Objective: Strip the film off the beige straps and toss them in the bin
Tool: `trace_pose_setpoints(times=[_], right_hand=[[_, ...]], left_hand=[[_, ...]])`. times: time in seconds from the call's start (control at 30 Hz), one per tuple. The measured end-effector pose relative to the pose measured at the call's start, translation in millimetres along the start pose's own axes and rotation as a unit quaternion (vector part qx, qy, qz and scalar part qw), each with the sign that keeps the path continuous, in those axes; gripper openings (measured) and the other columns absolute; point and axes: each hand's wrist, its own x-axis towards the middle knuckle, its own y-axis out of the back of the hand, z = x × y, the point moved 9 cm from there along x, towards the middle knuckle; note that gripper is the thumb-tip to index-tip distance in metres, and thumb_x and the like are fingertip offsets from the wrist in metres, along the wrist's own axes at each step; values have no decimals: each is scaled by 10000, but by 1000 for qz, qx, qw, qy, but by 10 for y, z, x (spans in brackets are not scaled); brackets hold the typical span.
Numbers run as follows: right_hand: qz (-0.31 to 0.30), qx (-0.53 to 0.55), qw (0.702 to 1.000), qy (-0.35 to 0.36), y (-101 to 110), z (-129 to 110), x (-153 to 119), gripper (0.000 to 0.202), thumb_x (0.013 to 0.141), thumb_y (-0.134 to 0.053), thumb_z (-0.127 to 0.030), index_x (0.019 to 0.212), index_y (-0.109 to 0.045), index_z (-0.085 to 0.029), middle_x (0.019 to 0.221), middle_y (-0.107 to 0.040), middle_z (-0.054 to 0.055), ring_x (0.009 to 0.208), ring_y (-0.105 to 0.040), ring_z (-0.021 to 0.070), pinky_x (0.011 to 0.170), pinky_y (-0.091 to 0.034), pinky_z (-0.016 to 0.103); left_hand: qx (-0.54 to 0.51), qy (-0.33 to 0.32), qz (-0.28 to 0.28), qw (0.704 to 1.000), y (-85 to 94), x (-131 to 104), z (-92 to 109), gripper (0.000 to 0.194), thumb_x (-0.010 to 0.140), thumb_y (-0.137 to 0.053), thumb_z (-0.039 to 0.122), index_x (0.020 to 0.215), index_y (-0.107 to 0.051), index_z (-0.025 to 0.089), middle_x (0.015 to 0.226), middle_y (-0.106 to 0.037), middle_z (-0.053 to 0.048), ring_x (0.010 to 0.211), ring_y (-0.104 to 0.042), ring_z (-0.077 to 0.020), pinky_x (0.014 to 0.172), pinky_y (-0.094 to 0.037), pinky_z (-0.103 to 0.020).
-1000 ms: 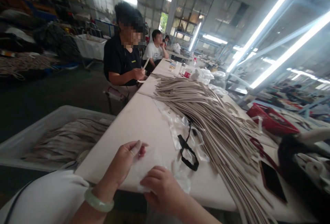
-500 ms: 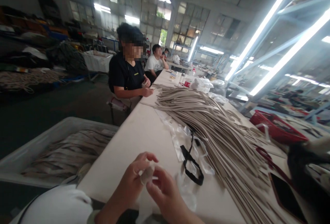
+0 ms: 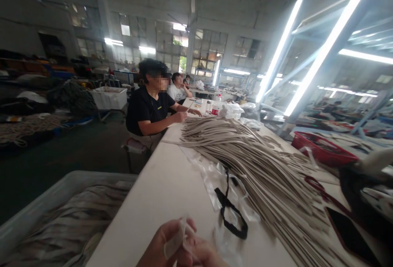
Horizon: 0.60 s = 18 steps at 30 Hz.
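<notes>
My left hand (image 3: pixel 164 242) and my right hand (image 3: pixel 201 248) meet at the bottom middle, over the near edge of the white table (image 3: pixel 147 193). Both have their fingers closed on a pale translucent strip (image 3: pixel 174 240), whose upper end sticks up between the fingertips. Part of the strip is hidden by the fingers. Just right of my hands lie clear plastic strips (image 3: pixel 211 187) and a black band in a loop (image 3: pixel 235 228). Beyond them a large bundle of long beige strips (image 3: pixel 245 156) spreads across the table.
A bin (image 3: pixel 76 177) of pale strips stands at the lower left. Across the table's left edge sits a person in a black shirt (image 3: pixel 149 109), with another person behind. A phone (image 3: pixel 350 234) lies at the right, near a red basket (image 3: pixel 325 150). Plastic bags (image 3: pixel 230 110) rest farther back.
The view has tilted up, so my hands appear lower. They have drawn closer together around the strip. The person in black has raised one hand and reached the other over the table.
</notes>
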Motion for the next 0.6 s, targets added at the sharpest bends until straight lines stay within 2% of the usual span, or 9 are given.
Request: trace_pose_setpoints(times=[0.13,0.2,0.23,0.27,0.3,0.4,0.43,0.5,0.6], right_hand=[[59,-33,998,0,75,85,-8,406,767,-709,-505,712,-465,-186,462,-338,-112,327,-206,14,329,-144,160],[125,-135,983,14,225,14,-76,431,760,-692,-562,753,-504,-174,522,-461,-69,374,-372,34,388,-276,157],[176,-228,957,25,338,-94,-139,423,766,-683,-563,795,-533,-168,595,-544,-28,437,-475,65,438,-355,179],[237,-345,907,40,459,-269,-227,390,784,-676,-529,855,-563,-163,703,-617,18,528,-563,103,506,-426,216],[302,-472,826,54,567,-502,-337,328,815,-663,-456,940,-585,-163,843,-663,61,635,-622,138,594,-480,259],[445,-760,472,27,781,-1268,-644,357,880,-581,-217,1235,-546,-195,1304,-575,123,999,-651,199,892,-482,330],[467,-795,386,-11,889,-1475,-704,434,888,-574,-207,1315,-500,-199,1405,-502,132,1108,-621,219,948,-460,329],[494,-805,321,-64,1157,-1829,-776,572,873,-617,-223,1407,-419,-162,1464,-429,178,1193,-582,265,961,-457,338],[516,-790,305,-124,1554,-2203,-788,606,862,-659,-251,1404,-419,-125,1339,-531,199,1103,-629,278,879,-503,366]], left_hand=[[0,5,29,1000,39,13,-2,336,628,-837,458,704,-670,176,623,-557,6,551,-458,-114,544,-361,-240],[2,-25,35,999,59,20,98,385,591,-848,483,635,-634,166,596,-520,14,556,-439,-115,555,-363,-245],[1,-44,47,998,88,19,162,416,569,-853,504,612,-619,162,606,-519,11,583,-451,-124,577,-377,-251],[2,-63,62,996,126,14,225,437,556,-856,521,610,-615,161,623,-523,7,620,-468,-135,604,-390,-256],[5,-80,75,994,160,7,283,450,544,-861,531,626,-618,162,646,-529,5,659,-481,-144,633,-398,-259],[27,-101,95,990,219,-10,374,496,515,-878,555,705,-636,166,688,-527,13,694,-467,-137,667,-386,-253],[34,-98,95,990,221,-10,374,514,504,-878,570,710,-636,166,675,-514,19,677,-448,-129,660,-375,-251],[42,-87,92,991,210,-4,350,540,482,-878,593,703,-639,162,647,-493,26,648,-414,-118,648,-358,-247],[53,-81,96,991,214,19,309,527,464,-890,575,656,-633,157,629,-491,25,642,-399,-115,655,-353,-245]])
